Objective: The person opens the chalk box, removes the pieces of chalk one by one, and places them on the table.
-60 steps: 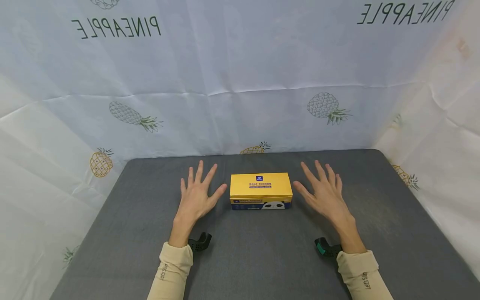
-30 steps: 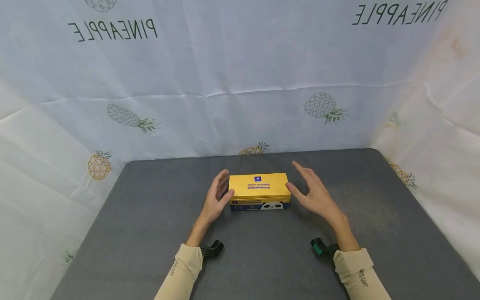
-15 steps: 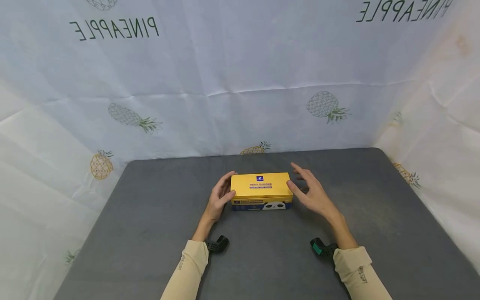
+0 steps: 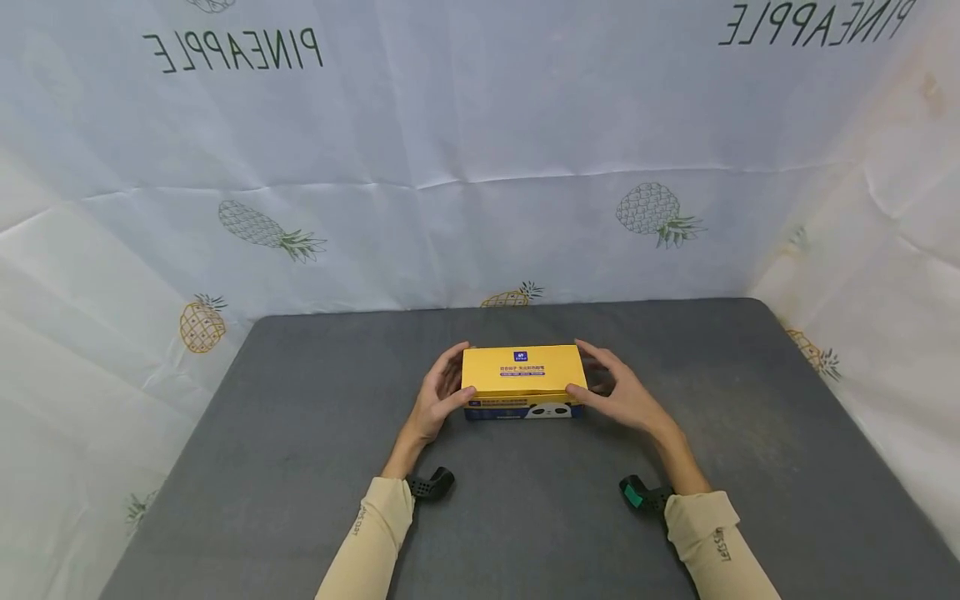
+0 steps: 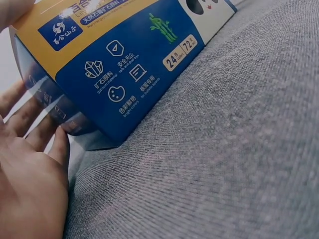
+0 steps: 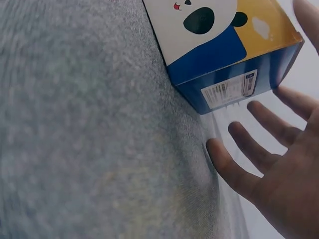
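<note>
A yellow and blue chalk box (image 4: 522, 372) with a panda on its front sits on the grey table. My left hand (image 4: 433, 400) holds its left end, thumb at the front corner and fingers round the back. In the left wrist view, the fingers (image 5: 30, 117) lie along the blue end face. My right hand (image 4: 626, 396) spans the right end, thumb over the lid's front edge and index finger at the back corner. The right wrist view shows a barcode label (image 6: 229, 90) on that end, with the lower fingers (image 6: 249, 149) spread apart from it.
A white cloth (image 4: 450, 242) printed with pineapples hangs behind and beside the grey table (image 4: 525, 517). Black camera mounts (image 4: 432, 483) sit on both wrists.
Both hands have moved in to the ends of the box from spread positions beside it. The right thumb has come onto the lid's front edge. The box stays in place.
</note>
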A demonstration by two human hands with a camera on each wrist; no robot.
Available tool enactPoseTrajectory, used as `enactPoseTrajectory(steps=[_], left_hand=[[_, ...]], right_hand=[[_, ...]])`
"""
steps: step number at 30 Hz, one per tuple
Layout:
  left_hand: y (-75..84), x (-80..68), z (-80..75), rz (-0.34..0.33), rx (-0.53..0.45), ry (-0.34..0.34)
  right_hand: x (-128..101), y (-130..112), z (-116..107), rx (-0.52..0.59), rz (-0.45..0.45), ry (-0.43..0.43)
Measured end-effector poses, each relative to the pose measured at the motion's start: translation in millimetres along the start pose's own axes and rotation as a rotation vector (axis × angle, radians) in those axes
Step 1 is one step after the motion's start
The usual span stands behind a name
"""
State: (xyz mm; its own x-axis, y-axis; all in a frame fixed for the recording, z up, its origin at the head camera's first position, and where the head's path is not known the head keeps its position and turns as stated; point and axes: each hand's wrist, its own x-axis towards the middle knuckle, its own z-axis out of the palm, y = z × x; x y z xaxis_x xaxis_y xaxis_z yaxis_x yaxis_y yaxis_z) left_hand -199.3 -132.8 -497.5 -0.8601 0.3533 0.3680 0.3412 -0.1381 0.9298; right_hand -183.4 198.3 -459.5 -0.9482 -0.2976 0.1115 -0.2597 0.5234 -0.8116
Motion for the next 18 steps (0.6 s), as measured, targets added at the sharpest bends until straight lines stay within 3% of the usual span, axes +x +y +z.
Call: enactPoseTrajectory(steps=[9,18], left_hand=[[-0.7,0.1,0.5,0.003,0.037,0.009],[-0.1,1.0,0.3,0.031,0.004,-0.016]], right_hand=[[0.8,5.2,-3.6,-0.003,-0.034,-0.014],[1.8,-3.3,-3.9,-0.314,-0.021,0.049]])
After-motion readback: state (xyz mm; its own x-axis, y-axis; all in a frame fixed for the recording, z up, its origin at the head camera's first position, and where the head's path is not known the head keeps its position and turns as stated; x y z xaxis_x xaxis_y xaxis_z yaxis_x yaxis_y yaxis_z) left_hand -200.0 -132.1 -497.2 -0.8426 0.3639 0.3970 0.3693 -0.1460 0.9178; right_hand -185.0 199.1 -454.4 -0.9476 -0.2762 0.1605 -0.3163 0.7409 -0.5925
